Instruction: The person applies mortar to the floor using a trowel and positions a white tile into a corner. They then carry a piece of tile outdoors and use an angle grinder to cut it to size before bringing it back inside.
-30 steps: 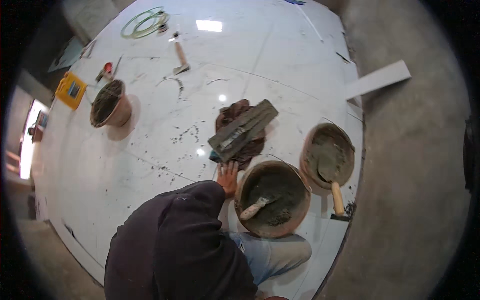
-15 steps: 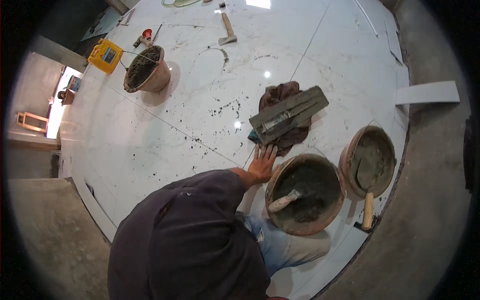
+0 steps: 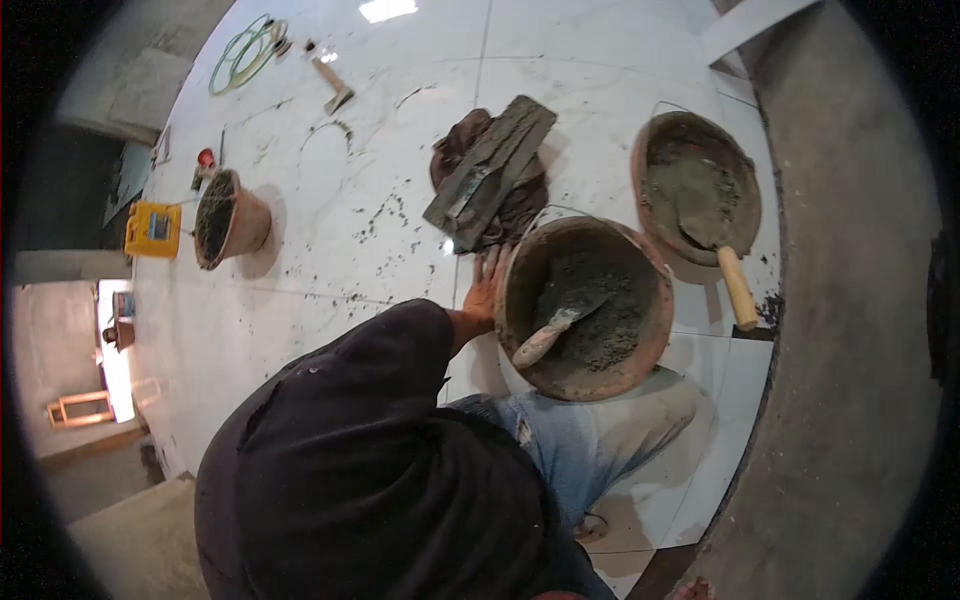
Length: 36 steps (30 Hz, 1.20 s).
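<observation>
My left hand [image 3: 483, 293] lies flat on the white tiled floor with fingers stretched out and holds nothing. It is right beside a mortar bucket [image 3: 655, 325], close to its left wall. A trowel [image 3: 541, 343] rests in that bucket, blade in the grey mortar and handle toward me. Just beyond my fingertips, a mortar-smeared float [image 3: 492, 172] lies on a crumpled dark cloth [image 3: 457, 150]. Further right stands a second bucket [image 3: 640, 180], with a wooden-handled trowel [image 3: 738, 288] leaning over its rim. My right hand is out of view.
A third mortar bucket [image 3: 250, 228] stands at the left near a yellow jerrycan [image 3: 153, 230]. A hatchet-like tool [image 3: 332, 85] and a coiled green hose [image 3: 240, 58] lie farther off. Mortar crumbs dot the tiles. A rough grey strip [image 3: 850, 300] runs along the right.
The view has turned, shifting the float, cloth and hatchet-like tool leftward in the picture. My left hand stays flat beside the bucket.
</observation>
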Tool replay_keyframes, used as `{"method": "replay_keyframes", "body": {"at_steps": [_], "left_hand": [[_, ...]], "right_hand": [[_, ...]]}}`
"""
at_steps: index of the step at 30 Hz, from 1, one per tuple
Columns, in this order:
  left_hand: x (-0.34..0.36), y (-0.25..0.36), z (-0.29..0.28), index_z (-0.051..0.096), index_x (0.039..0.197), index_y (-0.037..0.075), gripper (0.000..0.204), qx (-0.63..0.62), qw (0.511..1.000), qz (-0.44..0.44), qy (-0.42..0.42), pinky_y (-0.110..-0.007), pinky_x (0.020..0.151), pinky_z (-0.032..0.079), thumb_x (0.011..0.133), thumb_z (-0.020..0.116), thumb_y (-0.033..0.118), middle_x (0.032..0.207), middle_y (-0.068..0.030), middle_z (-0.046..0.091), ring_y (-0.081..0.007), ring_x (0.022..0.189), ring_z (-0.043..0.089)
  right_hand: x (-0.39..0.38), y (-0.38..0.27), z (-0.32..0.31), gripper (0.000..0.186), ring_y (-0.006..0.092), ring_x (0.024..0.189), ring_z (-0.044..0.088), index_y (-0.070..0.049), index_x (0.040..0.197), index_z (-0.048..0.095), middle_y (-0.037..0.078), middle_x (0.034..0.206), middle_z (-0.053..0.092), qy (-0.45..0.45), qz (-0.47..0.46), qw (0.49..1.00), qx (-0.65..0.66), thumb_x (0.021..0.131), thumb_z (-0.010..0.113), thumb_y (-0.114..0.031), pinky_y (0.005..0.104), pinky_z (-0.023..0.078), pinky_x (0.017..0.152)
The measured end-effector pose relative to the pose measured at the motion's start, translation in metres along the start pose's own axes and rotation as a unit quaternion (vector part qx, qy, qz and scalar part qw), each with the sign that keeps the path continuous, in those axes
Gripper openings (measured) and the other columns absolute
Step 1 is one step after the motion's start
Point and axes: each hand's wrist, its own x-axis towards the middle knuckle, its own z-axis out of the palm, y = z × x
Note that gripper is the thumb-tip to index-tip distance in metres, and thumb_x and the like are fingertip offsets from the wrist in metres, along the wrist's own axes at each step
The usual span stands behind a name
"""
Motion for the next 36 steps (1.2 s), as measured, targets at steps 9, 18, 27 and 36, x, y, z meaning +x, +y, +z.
{"method": "replay_keyframes", "body": {"at_steps": [9,18,27,36], "left_hand": [[-0.003,-0.014,0.017,0.025,0.143,0.005,0.082,0.004,0.998,-0.053,-0.046,-0.053,0.11,0.01,0.079,0.058,0.044,0.147,-0.024,0.02,-0.04,0.137,0.016],[0.005,-0.007,0.02,0.027,0.141,0.005,0.079,0.0,0.997,-0.056,-0.06,-0.052,0.109,0.012,0.079,0.058,0.043,0.144,-0.0239,0.023,-0.0399,0.135,0.019],[-0.001,-0.011,0.021,0.029,0.14,0.005,0.077,-0.003,0.996,-0.063,-0.069,-0.051,0.107,0.015,0.079,0.058,0.041,0.142,-0.0237,0.026,-0.0398,0.133,0.021],[-0.003,-0.008,0.023,0.031,0.138,0.004,0.074,-0.001,0.997,-0.047,-0.065,-0.051,0.106,0.017,0.079,0.059,0.04,0.14,-0.0235,0.028,-0.0397,0.131,0.024]], "right_hand": [[-0.016,-0.002,-0.015,0.054,0.0277,0.137,0.029,-0.002,0.143,0.028,0.012,0.146,0.035,0.0,-0.022,0.986,0.163,0.099,0.035,-0.031,0.0393,0.021,0.114],[-0.063,-0.035,-0.013,0.062,0.0316,0.13,0.038,-0.001,0.141,0.032,0.016,0.138,0.045,0.083,0.029,0.988,0.124,0.092,0.054,-0.03,0.0448,0.025,0.111],[-0.067,-0.043,-0.009,0.056,0.0323,0.122,0.046,0.001,0.134,0.044,0.017,0.13,0.052,0.091,-0.013,0.993,0.07,0.089,0.058,-0.03,0.0444,0.032,0.105],[0.022,0.025,-0.015,0.025,0.0237,0.078,0.06,-0.003,0.103,0.057,0.012,0.09,0.061,-0.02,-0.148,0.973,0.176,0.086,0.063,-0.021,0.034,0.049,0.066]]}}
